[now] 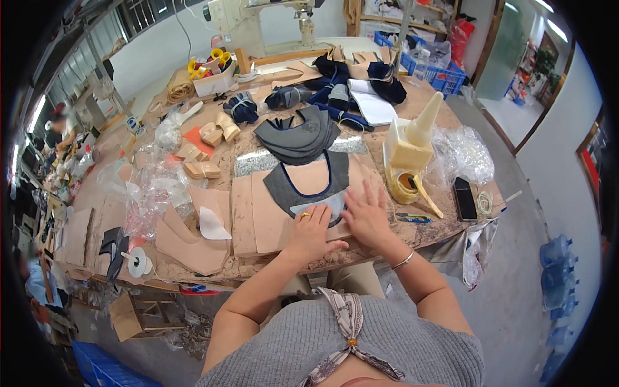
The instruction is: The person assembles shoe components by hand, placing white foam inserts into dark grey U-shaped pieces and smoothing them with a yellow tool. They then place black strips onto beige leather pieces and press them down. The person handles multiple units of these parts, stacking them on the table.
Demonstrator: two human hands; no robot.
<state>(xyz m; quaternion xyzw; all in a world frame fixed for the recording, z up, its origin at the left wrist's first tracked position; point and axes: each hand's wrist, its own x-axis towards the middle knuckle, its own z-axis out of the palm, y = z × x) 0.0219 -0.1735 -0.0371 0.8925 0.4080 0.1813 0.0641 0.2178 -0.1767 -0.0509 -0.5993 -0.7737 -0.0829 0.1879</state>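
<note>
Workshop tabletop [451, 119] is worn, stained and crowded on all sides. At its near edge, both hands lie palm down: the left hand [313, 226] has its fingers close together over a white patch [336, 200], and the right hand [367, 209] is flat with fingers spread at the right edge of a grey piece [279, 192]. Neither is seen pinching. The grey piece, navy-trimmed around its U-shaped opening, lies on a tan board [264, 240], the patch over its near part. Assessed as light, soft and bendable, unlikely to break but liable to crease or slip; best hold is by its two outer sides, clear of the patch, which appears thin. Pens [412, 218] lie right of the hands, with a phone [464, 198] farther right. Chief obstruction: a pot [403, 188] near the right hand, its brush [428, 197] slanting down beside it. Just beyond the piece, a grey stack [293, 143] limits far-side access; contact cannot be confirmed. Farther back are navy bundles [242, 107], an open notebook [374, 108] and a sewing machine [235, 26].
</note>
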